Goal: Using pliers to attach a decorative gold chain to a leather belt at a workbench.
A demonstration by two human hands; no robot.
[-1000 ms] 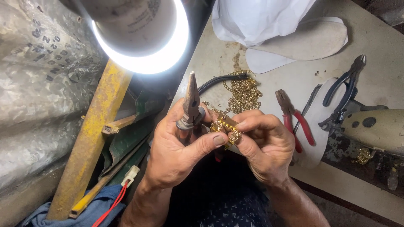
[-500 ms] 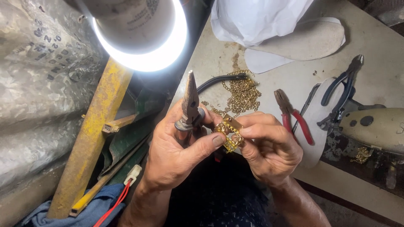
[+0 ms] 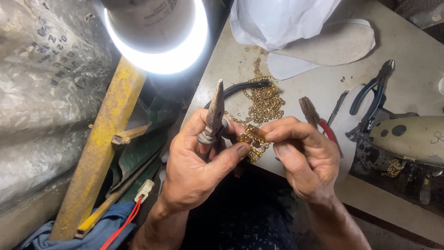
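Far left there's a crinkly silver sheet (image 3: 41, 92), then a chipped yellow-painted metal bar (image 3: 99, 153) leaning diagonally, with a bright round lamp (image 3: 157, 32) glowing over it. Down low, a red wire with a white plastic plug (image 3: 144, 190) lies on blue cloth (image 3: 88, 231).

The left hand (image 3: 196, 171) is wrapped around a pair of needle-nose pliers (image 3: 213, 113): dull grey steel, tapered tip pointing straight up, jaws together. Its thumb also presses on the gold chain piece (image 3: 252, 141), a small clump of shiny links with a flat rectangular bit on top, held up between both hands just over the near edge of the worn beige worktable (image 3: 416, 51). The right hand (image 3: 303, 157) pinches that piece from the other side with thumb and forefinger.

Behind the hands, a loose pile of fine gold chain (image 3: 266, 99) sits on the table by a black cable (image 3: 240, 87). Further right: red-handled pliers (image 3: 319, 122), then blue-handled pliers (image 3: 374, 95), and a rounded cream-coloured machine body (image 3: 411, 139) with dark spots. A white plastic bag (image 3: 282, 18) sits crumpled at the top.
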